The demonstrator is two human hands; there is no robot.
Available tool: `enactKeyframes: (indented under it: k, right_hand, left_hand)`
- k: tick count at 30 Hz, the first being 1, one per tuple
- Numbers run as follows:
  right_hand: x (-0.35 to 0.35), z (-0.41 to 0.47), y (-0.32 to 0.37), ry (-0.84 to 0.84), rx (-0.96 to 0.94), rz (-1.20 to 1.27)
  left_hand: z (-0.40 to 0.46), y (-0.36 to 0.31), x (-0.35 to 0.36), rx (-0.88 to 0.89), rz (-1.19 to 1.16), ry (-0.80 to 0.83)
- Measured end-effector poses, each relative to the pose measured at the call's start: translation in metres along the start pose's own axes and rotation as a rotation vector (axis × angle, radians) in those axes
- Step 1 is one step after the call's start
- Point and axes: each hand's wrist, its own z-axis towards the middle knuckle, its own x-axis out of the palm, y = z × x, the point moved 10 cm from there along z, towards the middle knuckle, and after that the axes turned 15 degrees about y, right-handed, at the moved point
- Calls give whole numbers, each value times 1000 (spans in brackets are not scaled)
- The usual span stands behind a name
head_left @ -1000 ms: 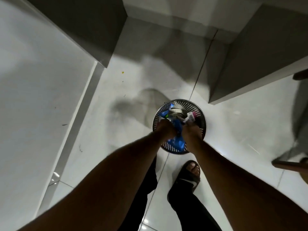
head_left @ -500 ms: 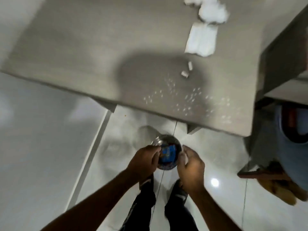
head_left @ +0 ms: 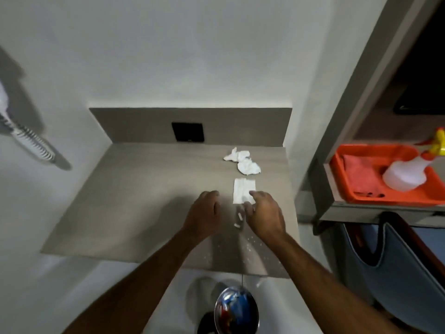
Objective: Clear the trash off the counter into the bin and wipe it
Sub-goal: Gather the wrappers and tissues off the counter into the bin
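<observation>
Both hands have risen from the round metal bin (head_left: 237, 309); left hand (head_left: 204, 215) and right hand (head_left: 263, 213) hover empty, fingers loosely apart, over the grey table (head_left: 144, 201); flat white tissue (head_left: 243, 190) just ahead, crumbs below, wiping undone.

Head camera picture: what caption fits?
Both hands reach over the counter toward the flat tissue.

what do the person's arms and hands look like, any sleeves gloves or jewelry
Both arms are bare right down to the frame's lower edge; no sleeve shows. The left hand and right hand wear no gloves, and no watch, wristband or bracelet sits on either wrist. No ring can be made out, though the fingers are too blurred to be sure.
</observation>
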Motion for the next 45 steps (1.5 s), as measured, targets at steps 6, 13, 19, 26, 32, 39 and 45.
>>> enactKeyframes:
  k: [6, 13, 19, 26, 32, 39, 45]
  right_hand:
    - [71, 91, -2, 489, 45, -450]
    - [64, 96, -12, 326, 0, -696]
    - [41, 77, -48, 72, 186, -307]
    - [20, 16, -74, -226, 278, 503]
    - [92, -138, -80, -326, 49, 579]
    - [282, -193, -170, 59, 140, 301]
    - [432, -149, -267, 384, 308, 219]
  left_hand:
    - [128, 0, 4, 35, 113, 164]
    - [228, -36, 70, 88, 323, 359]
    - [225, -42, 88, 220, 419, 338]
    - [92, -23, 17, 136, -111, 61]
    - [-132, 7, 79, 183, -297, -110]
    - [-216, 114, 308, -249, -303, 307]
    - [-177, 196, 445, -395, -216, 416]
